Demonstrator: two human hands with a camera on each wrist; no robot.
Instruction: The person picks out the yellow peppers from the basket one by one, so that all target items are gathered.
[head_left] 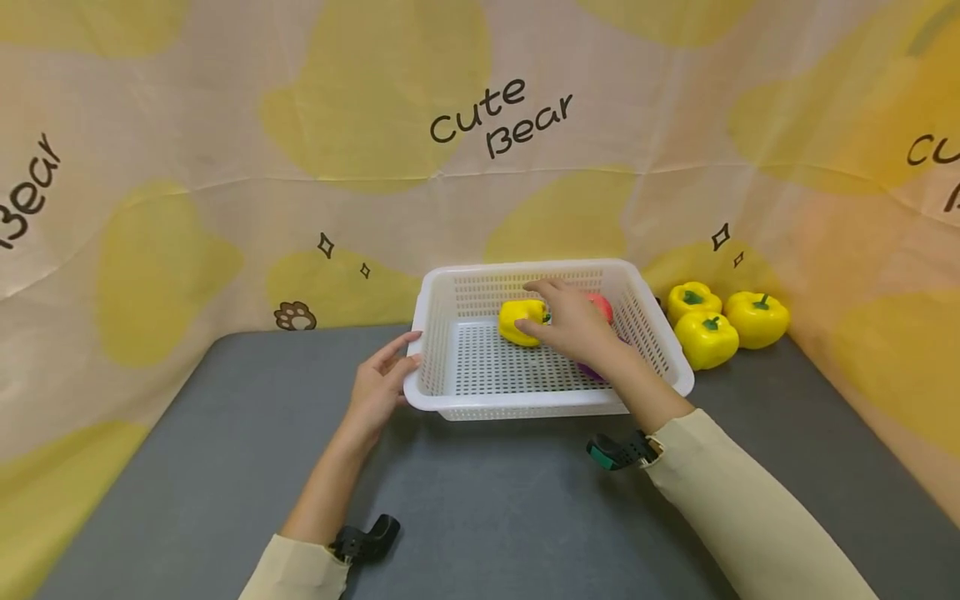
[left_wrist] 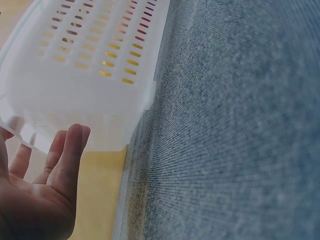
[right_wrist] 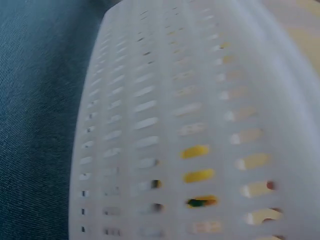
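Note:
A white slotted plastic basket point(head_left: 487, 408) stands on the grey table. At its left end, my left hand point(head_left: 375, 387) holds the rim; the left wrist view shows its fingers point(left_wrist: 67, 162) against the underside. Inside the basket, my right hand point(head_left: 577, 321) is spread at a yellow bell pepper point(head_left: 517, 323), thumb in front and fingers behind, the green stem visible between them. Whether they touch it I cannot tell. A red round thing point(head_left: 602, 307) and a purple thing point(head_left: 592, 372) lie partly hidden behind the right hand. Only the basket wall point(right_wrist: 165, 120) fills the right wrist view.
Several yellow bell peppers point(head_left: 707, 340) stand together on the table right of the basket. A patterned cloth backdrop point(head_left: 375, 217) rises behind and beside the table point(head_left: 495, 508). Wrist straps with dark camera mounts point(head_left: 618, 452) are on both forearms.

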